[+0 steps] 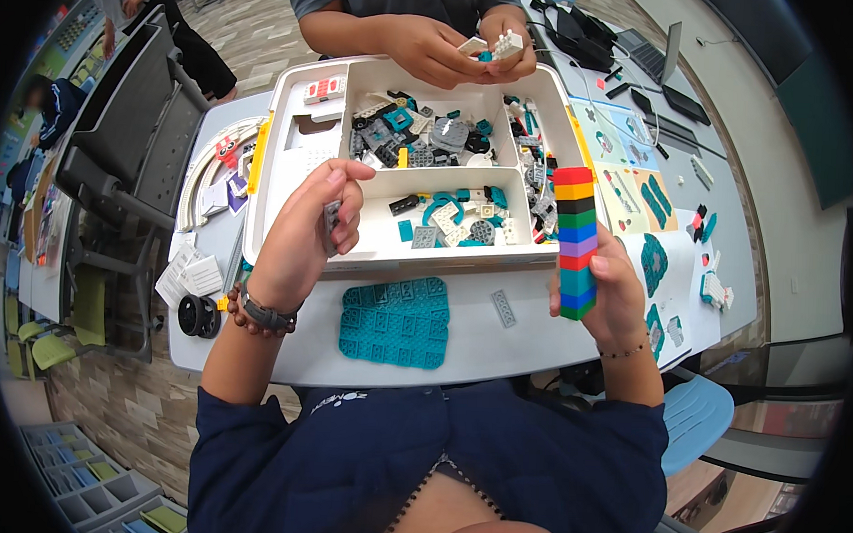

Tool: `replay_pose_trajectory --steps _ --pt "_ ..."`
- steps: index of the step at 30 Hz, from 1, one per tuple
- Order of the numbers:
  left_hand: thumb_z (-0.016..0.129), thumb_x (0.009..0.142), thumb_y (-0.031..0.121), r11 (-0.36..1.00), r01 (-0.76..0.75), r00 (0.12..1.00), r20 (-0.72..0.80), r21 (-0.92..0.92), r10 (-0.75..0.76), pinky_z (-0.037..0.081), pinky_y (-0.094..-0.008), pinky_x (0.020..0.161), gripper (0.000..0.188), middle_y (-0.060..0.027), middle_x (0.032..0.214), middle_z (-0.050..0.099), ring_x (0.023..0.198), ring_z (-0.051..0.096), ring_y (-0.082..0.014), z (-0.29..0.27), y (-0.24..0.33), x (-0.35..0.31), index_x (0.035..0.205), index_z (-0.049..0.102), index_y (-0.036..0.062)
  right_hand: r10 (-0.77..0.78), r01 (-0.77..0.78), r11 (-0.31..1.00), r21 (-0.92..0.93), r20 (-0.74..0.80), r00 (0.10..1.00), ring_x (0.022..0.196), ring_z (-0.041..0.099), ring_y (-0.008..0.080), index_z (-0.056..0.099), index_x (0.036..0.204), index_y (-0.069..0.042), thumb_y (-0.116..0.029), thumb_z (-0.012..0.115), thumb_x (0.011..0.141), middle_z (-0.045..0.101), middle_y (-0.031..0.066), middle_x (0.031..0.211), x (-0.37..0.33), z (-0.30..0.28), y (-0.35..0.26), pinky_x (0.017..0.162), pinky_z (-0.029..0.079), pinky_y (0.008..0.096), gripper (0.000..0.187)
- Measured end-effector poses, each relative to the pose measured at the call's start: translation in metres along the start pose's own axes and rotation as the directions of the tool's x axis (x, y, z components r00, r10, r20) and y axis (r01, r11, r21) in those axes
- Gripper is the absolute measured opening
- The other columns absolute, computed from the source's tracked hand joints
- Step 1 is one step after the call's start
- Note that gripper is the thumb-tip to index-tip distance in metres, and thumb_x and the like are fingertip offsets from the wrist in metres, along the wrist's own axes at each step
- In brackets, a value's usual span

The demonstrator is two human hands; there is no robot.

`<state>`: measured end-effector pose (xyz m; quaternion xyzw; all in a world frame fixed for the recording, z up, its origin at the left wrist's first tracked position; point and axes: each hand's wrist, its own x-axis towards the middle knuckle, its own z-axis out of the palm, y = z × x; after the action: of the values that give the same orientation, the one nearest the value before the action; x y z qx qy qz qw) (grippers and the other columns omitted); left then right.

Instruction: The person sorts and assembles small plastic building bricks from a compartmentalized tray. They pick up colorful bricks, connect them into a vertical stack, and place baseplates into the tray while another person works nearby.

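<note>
My right hand grips a tall stack of toy bricks in red, yellow, black, green, purple, blue and other colours, held upright just past the front right corner of a white sorting tray. My left hand, raised over the tray's front left, has its fingers curled round a small grey toy brick, mostly hidden by them. Between my arms a teal panel of joined building plates lies on the table. Right of it is a loose grey studded plate.
Across the tray, another person's hands hold white and teal pieces. The tray's compartments contain mixed bricks. Printed instruction sheets and a laptop are at right. Black wheels and white curved tracks sit at left.
</note>
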<state>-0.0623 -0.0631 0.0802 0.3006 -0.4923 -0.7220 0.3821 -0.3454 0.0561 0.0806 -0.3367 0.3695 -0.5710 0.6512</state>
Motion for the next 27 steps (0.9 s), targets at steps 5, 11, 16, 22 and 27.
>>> replay_pose_trajectory --steps 5,11,16,22,27 --pt "0.033 0.096 0.026 0.999 0.018 1.000 -0.003 -0.048 -0.018 0.033 -0.0191 0.052 0.032 0.0025 0.075 0.040 0.061 0.036 -0.0055 -0.001 0.003 0.003 0.111 0.047 0.0021 -0.092 0.086 0.995 -0.042 -0.160 0.983 0.048 0.058 0.0240 0.041 0.112 0.003 -0.030 0.061 0.076 0.056 0.0120 0.069 -0.010 0.007 0.004 0.044 0.050 0.0313 0.053" --pt "0.035 0.095 0.026 0.999 0.025 0.999 0.038 -0.043 -0.023 0.033 -0.0187 0.052 0.031 0.0021 0.076 0.042 0.062 0.037 -0.0054 -0.003 0.003 0.003 0.111 0.047 0.0025 -0.118 0.114 0.993 -0.030 -0.166 0.979 0.048 0.057 0.0240 0.040 0.111 0.003 -0.029 0.057 0.079 0.054 0.0133 0.065 -0.026 0.000 0.016 0.044 0.050 0.0304 0.049" --pt "0.044 0.091 0.025 0.998 -0.012 0.997 0.080 -0.065 0.017 0.033 -0.0193 0.053 0.027 0.0029 0.075 0.045 0.062 0.040 -0.0043 0.006 0.010 -0.007 0.105 0.050 0.0028 -0.191 0.196 0.981 0.006 -0.206 0.960 0.049 0.057 0.0236 0.039 0.109 0.005 -0.029 0.056 0.080 0.053 0.0137 0.064 -0.029 -0.005 0.023 0.045 0.051 0.0306 0.047" --pt "0.069 0.072 0.016 0.812 -0.552 0.763 0.279 -0.190 0.584 0.035 -0.0254 0.046 0.019 -0.0065 0.067 0.055 0.054 0.045 -0.0127 0.041 0.041 -0.072 0.080 0.060 0.0009 -0.216 0.236 0.966 0.105 -0.173 0.961 0.057 0.062 0.0255 0.040 0.115 0.002 -0.026 0.060 0.077 0.057 0.0126 0.081 -0.033 -0.020 0.034 0.050 0.053 0.0350 0.051" --pt "0.070 0.079 0.021 0.488 -0.834 0.322 0.492 -0.257 0.809 0.027 -0.0249 0.039 0.029 -0.0034 0.068 0.051 0.045 0.042 -0.0115 0.068 0.072 -0.089 0.104 0.054 0.0164 -0.244 0.263 0.961 0.084 -0.187 0.952 0.051 0.057 0.0241 0.040 0.106 0.006 -0.030 0.055 0.081 0.052 0.0134 0.065 -0.025 -0.006 0.042 0.047 0.052 0.0328 0.045"
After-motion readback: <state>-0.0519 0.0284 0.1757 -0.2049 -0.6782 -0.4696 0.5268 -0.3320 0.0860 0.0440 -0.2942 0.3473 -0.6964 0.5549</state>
